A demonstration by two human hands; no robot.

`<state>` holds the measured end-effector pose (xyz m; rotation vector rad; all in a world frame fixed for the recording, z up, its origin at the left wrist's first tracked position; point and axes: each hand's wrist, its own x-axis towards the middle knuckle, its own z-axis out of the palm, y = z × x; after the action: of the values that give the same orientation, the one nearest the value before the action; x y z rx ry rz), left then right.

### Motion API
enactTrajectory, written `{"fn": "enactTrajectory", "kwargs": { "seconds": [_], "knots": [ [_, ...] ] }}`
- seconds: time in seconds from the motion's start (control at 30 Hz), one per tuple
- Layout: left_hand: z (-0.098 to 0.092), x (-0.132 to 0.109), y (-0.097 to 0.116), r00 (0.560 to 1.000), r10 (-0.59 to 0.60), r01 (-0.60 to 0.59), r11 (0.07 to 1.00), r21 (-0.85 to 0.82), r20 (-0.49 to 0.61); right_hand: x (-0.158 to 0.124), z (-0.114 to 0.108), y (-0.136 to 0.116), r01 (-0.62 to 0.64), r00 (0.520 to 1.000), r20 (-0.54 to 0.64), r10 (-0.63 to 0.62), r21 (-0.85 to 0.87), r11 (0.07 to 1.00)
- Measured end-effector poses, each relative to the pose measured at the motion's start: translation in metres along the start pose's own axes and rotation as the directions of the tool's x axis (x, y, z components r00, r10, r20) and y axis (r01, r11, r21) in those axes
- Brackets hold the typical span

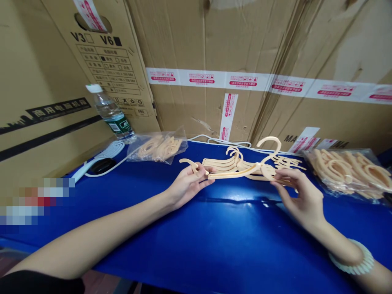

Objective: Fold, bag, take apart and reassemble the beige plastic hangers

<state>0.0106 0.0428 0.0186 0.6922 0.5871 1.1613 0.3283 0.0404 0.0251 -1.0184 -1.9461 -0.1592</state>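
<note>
My left hand (190, 183) pinches a small curved beige piece (187, 161) at the left end of a beige plastic hanger (234, 174). The hanger is held above the blue table, its hook upright. At its right side, my right hand (301, 198) grips the hanger's other arm between thumb and fingers. Behind the held hanger lies a row of similar hangers (219, 164), partly hidden by it. Several small curved pieces (289, 162) lie behind my right hand.
Clear bags of beige parts lie at left (161, 148) and right (349, 169) on the blue table (214, 237). A water bottle (112, 114), a white cable (214, 139) and a black oval object (103, 165) are at the back left. Cardboard boxes (196, 41) stand behind.
</note>
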Motion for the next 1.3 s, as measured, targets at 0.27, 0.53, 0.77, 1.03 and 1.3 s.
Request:
{"fn": "enactTrajectory", "kwargs": {
  "seconds": [0.27,0.53,0.77,1.03,1.3],
  "knots": [
    [-0.002,-0.001,0.0,0.999,-0.054,0.054,0.999,0.01,0.005,0.002,-0.002,-0.006,0.027,1.0,-0.013,-0.027,0.012,1.0],
    [-0.001,-0.001,0.0,0.998,-0.066,0.066,0.998,0.002,-0.016,0.003,0.0,-0.01,0.071,0.997,-0.043,-0.068,0.076,0.995],
    [-0.004,0.001,-0.005,0.995,-0.002,0.01,0.997,0.083,-0.098,0.003,0.002,-0.017,0.127,0.992,-0.038,-0.123,0.141,0.982],
    [-0.003,0.001,-0.007,0.977,0.083,-0.057,0.99,0.131,-0.199,-0.002,0.001,-0.027,0.113,0.993,0.007,-0.114,0.083,0.99],
    [0.008,-0.006,-0.012,0.942,0.097,-0.069,0.993,0.097,-0.322,-0.001,-0.002,-0.023,-0.095,0.995,-0.007,0.096,0.096,0.991]
  ]
}}
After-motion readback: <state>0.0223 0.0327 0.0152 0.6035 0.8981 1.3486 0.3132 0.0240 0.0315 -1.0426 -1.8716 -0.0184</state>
